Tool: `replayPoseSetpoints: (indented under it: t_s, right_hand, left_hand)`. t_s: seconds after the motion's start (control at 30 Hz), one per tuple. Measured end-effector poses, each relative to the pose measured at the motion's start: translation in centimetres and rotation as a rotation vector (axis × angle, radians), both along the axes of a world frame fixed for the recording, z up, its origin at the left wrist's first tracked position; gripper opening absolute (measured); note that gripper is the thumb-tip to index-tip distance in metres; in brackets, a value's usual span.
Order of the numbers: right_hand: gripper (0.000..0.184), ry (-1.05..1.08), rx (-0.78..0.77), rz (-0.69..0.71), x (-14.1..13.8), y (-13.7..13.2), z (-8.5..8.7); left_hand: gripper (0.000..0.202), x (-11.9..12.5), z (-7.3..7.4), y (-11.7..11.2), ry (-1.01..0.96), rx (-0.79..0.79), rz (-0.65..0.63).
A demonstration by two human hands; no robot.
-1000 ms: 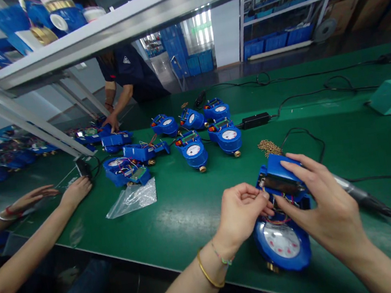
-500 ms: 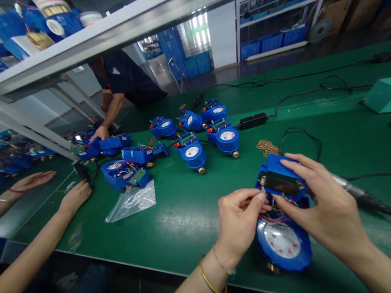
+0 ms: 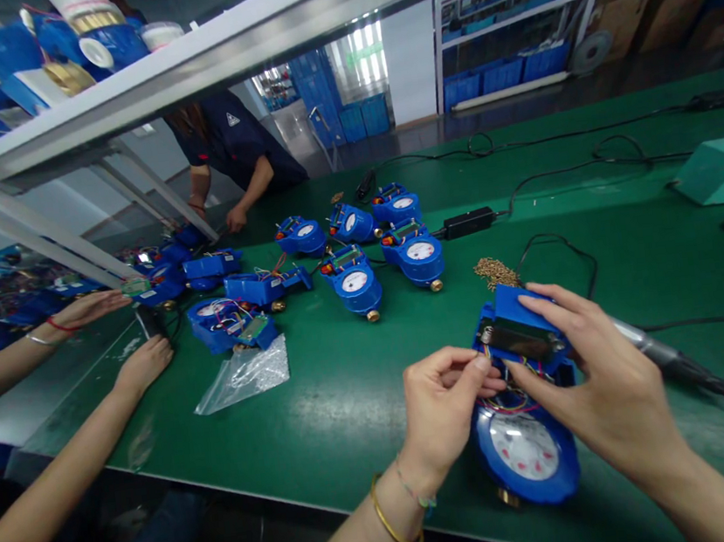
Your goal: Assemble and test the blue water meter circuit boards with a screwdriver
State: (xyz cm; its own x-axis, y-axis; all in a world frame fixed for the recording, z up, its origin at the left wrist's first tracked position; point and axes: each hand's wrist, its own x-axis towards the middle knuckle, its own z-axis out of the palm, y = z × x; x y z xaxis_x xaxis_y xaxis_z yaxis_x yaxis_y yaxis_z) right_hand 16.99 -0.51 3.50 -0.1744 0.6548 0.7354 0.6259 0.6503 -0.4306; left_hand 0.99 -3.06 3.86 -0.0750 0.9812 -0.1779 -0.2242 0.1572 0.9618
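A clear plastic bag (image 3: 243,380) lies on the green table (image 3: 328,425), at eight o'clock from the view's centre. Between four and five, a worker's left hand (image 3: 439,406) pinches thin wires (image 3: 486,350) in its fingers at an opened blue water meter (image 3: 521,445), set dial up; the right hand (image 3: 604,382) clasps its tilted blue cover (image 3: 512,303). The body looks stiff and fairly heavy, best gripped by its sides; the wires look soft, fragile. At the meter's three o'clock rests an electric screwdriver (image 3: 666,357).
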Motion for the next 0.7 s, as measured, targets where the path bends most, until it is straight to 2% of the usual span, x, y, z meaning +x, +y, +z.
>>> replayPoseSetpoints:
  t_s: [0.47, 0.7]
  right_hand:
    - [0.05, 0.013, -0.009, 0.006, 0.01, -0.07, 0.0]
    - [0.051, 0.018, -0.007, -0.01, 0.07, -0.1, -0.08]
  left_hand:
    - [0.036, 0.1, -0.07, -0.4, 0.054, 0.029, -0.02]
    - [0.021, 0.02, -0.43, -0.41, 0.185, 0.102, -0.01]
